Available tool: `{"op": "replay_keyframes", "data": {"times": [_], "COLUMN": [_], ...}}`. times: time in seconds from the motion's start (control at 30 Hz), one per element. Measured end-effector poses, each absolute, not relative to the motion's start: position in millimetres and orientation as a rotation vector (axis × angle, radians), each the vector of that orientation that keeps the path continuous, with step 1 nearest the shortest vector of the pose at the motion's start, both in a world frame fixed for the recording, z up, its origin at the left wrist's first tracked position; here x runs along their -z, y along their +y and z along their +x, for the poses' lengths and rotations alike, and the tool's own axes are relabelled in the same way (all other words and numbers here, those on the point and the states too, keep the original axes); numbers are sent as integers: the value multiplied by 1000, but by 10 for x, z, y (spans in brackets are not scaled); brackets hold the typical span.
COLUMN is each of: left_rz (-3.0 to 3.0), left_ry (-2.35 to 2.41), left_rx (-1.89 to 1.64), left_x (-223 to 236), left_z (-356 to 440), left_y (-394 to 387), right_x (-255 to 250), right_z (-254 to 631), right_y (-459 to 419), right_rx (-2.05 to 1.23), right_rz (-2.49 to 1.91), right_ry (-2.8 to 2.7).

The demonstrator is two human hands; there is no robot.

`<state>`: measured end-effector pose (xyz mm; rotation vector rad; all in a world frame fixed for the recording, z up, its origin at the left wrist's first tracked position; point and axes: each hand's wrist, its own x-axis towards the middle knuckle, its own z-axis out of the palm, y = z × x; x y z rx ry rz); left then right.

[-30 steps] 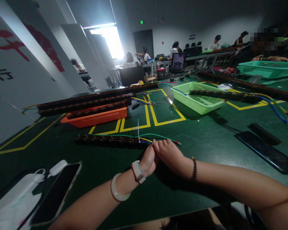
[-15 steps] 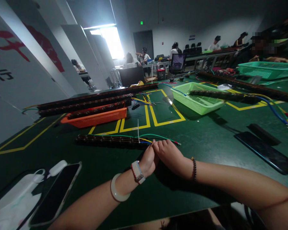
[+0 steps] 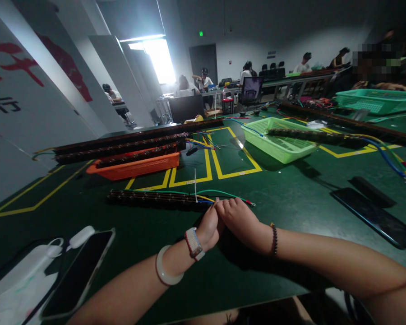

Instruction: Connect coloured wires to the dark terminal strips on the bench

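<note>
A long black cable assembly lies across the table in front of me. A white cable tie stands up from its right end. Yellow and blue wires run out of that end to my fingers, while a green wire passes behind them to a terminal with a red sleeve. My left hand is closed on the wires, thumb pointing up. Pressed against it, my right hand has its fingers curled over the same spot. The exact grip is hidden inside the hands.
An orange basket bears black assemblies at the left; a light green basket holds another at the right. Phones lie on both sides, one beside a white charger and one by a black strip. Several people sit farther back.
Both hands keep the same place and grip on the wires. The view has shifted very slightly; nothing on the table has visibly moved.
</note>
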<state>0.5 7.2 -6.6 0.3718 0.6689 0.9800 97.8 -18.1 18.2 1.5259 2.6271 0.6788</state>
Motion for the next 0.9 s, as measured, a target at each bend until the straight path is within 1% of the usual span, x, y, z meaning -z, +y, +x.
{"op": "replay_keyframes", "data": {"times": [0.37, 0.63, 0.9], "left_rz": [355, 348, 361], "left_ry": [628, 654, 659], "left_rx": [-983, -974, -960], "left_x": [132, 78, 34], "left_z": [21, 19, 30], "left_y": [100, 78, 65], "right_x": [-142, -145, -205], "right_z": [985, 988, 983], "right_y": [-169, -170, -199], "right_rx": [-700, -718, -666], "right_rz": [1524, 1515, 1561], "right_ry": [2639, 2643, 2621]}}
